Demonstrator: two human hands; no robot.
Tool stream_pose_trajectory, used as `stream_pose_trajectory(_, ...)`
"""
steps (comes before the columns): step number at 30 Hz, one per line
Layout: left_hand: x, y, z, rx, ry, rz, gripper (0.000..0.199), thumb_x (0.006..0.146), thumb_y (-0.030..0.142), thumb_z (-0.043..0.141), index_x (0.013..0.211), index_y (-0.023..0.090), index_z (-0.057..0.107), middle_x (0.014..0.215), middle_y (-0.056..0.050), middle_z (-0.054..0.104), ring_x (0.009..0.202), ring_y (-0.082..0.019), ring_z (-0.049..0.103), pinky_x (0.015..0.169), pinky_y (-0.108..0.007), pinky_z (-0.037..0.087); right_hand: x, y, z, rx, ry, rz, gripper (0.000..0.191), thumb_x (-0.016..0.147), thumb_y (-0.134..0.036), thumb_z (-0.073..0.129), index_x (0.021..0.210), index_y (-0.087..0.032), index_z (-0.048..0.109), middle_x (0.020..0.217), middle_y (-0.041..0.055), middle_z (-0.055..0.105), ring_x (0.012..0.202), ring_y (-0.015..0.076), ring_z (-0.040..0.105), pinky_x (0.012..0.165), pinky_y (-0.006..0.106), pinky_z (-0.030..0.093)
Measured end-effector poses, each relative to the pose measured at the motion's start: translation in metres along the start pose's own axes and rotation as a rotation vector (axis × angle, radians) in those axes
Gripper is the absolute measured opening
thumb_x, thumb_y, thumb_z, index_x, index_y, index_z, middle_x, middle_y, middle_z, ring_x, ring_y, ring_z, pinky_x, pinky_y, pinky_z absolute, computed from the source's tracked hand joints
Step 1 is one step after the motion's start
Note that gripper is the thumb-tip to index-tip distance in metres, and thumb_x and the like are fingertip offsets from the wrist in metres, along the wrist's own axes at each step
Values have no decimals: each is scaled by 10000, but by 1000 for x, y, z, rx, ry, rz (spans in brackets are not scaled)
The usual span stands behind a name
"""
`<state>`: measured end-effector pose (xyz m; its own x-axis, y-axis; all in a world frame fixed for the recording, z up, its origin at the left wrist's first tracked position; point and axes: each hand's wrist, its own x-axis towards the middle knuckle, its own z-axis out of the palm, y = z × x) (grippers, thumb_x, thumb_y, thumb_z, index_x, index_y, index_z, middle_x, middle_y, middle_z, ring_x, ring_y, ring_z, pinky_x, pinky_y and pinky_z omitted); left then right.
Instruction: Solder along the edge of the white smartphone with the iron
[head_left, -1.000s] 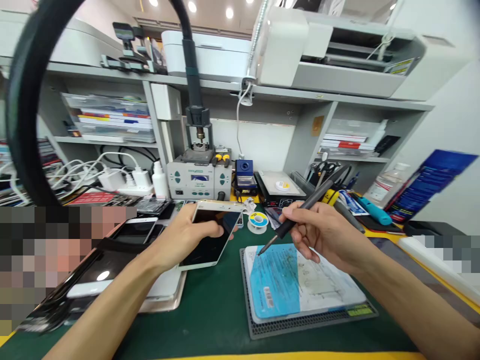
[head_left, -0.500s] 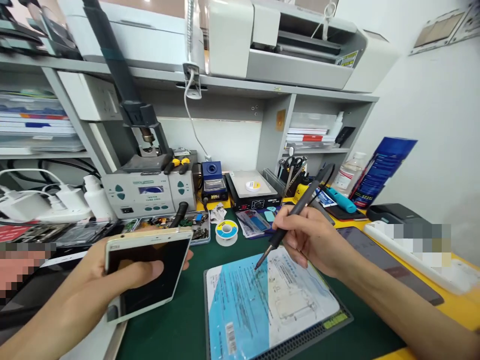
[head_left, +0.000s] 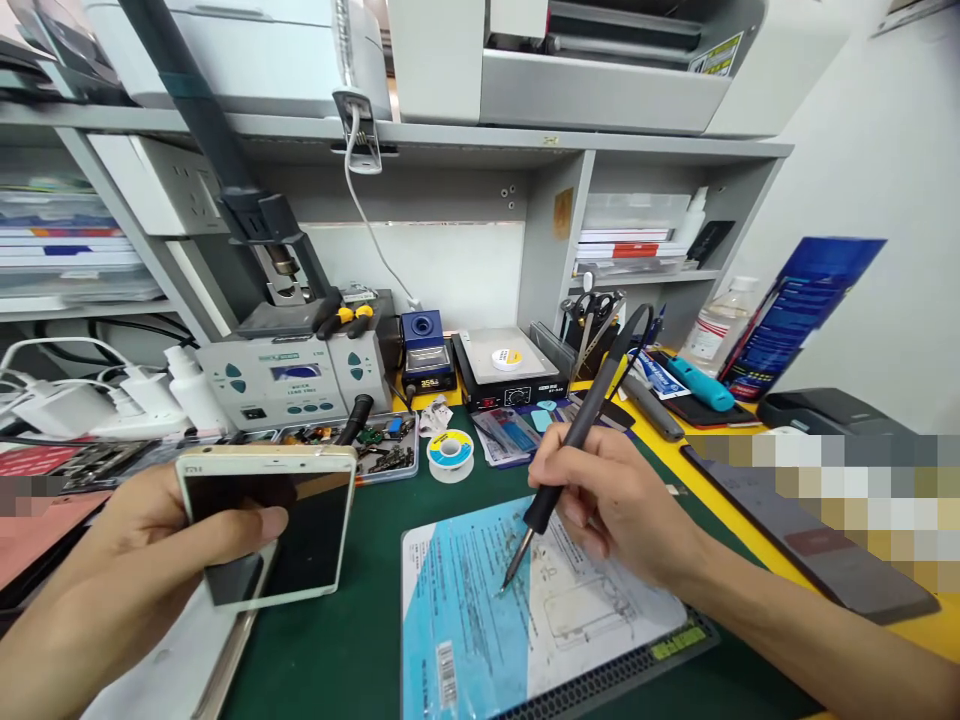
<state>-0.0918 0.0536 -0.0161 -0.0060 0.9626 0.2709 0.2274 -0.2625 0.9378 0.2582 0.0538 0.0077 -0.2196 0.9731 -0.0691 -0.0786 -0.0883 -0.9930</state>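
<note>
My left hand is wrapped round a white-framed smartphone, its thumb lying across the dark screen. The phone is tilted up above the left side of the green mat. In my right hand is a soldering iron, gripped like a pen with the tip pointing down and left. The tip is over a blue-and-white printed sheet; whether it touches the sheet I cannot tell. The sheet rests on a dark flat board on the green mat.
Behind the mat are a solder spool, a tray of small parts, a grey rework station, a blue soldering station and a flat heating plate. A dark phone-like panel lies right. A clear bottle stands behind.
In the picture, the phone in my left hand has shifted left and tilted slightly. The soldering iron's tip has come lower and a little left over the sheet. The whole view has shifted too.
</note>
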Motion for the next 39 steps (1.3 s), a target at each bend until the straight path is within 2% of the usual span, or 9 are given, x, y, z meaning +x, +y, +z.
stream_pose_trajectory(3, -1, -7, 2, -13, 65, 9, 297, 600, 406, 831, 895, 387, 863, 914, 12, 844, 896, -351, 794, 908, -391, 690, -2, 3, 3, -40, -20, 9, 192, 754, -293, 697, 623, -223, 575, 344, -105, 448, 257, 48, 349, 298, 160, 234)
stream_pose_trajectory(9, -3, -3, 7, -50, 152, 25, 280, 523, 403, 879, 801, 373, 862, 779, 22, 830, 668, -295, 773, 878, -418, 687, -3, 4, 4, -83, -12, 7, 188, 766, -316, 686, 639, -221, 584, 342, -109, 444, 261, 51, 346, 306, 171, 236)
stream_pose_trajectory(14, -3, 0, 9, -46, 189, 27, 293, 473, 389, 905, 762, 378, 856, 724, 28, 814, 609, -269, 754, 637, -297, 707, -2, 4, 5, -105, -16, 4, 189, 776, -311, 681, 643, -218, 584, 344, -109, 445, 269, 46, 343, 319, 172, 239)
stream_pose_trajectory(16, -3, 0, 10, -25, 185, 19, 291, 480, 408, 902, 764, 367, 859, 736, 16, 817, 614, -274, 751, 587, -287, 702, -2, 4, 5, -109, -15, 4, 186, 777, -319, 682, 651, -218, 591, 354, -106, 453, 273, 48, 347, 316, 171, 237)
stream_pose_trajectory(24, -5, 3, 12, 13, 168, 41, 254, 539, 434, 890, 784, 377, 855, 768, 12, 826, 696, -330, 769, 601, -384, 727, -1, 4, 5, -107, -19, 10, 204, 785, -321, 685, 645, -226, 572, 350, -106, 450, 272, 53, 350, 319, 175, 237)
stream_pose_trajectory(27, -5, 3, 12, 1, 184, 27, 259, 537, 431, 896, 789, 384, 854, 785, 17, 826, 682, -316, 755, 666, -414, 733, -1, 4, 5, -102, -28, 12, 203, 788, -318, 686, 648, -225, 574, 345, -108, 448, 271, 50, 343, 322, 175, 231)
stream_pose_trajectory(30, -6, 5, 13, 12, 198, -7, 252, 527, 448, 904, 765, 390, 848, 758, 17, 816, 698, -318, 755, 639, -398, 725, -2, 4, 5, -96, -30, 14, 192, 778, -313, 690, 646, -220, 586, 336, -106, 451, 270, 48, 341, 324, 175, 221)
stream_pose_trajectory(34, -7, 10, 14, 55, 169, -25, 208, 552, 460, 883, 742, 389, 838, 742, 23, 805, 649, -303, 716, 517, -369, 681, -1, 5, 4, -75, -18, 26, 194, 775, -316, 702, 649, -222, 587, 346, -101, 463, 264, 52, 350, 317, 176, 228)
stream_pose_trajectory(39, -5, 19, 16, 99, 53, 23, 135, 636, 394, 833, 769, 393, 851, 664, 13, 758, 699, -302, 730, 583, -341, 651, -1, 3, 2, -13, 25, 29, 221, 784, -313, 739, 652, -214, 591, 364, -97, 462, 264, 48, 354, 313, 168, 215)
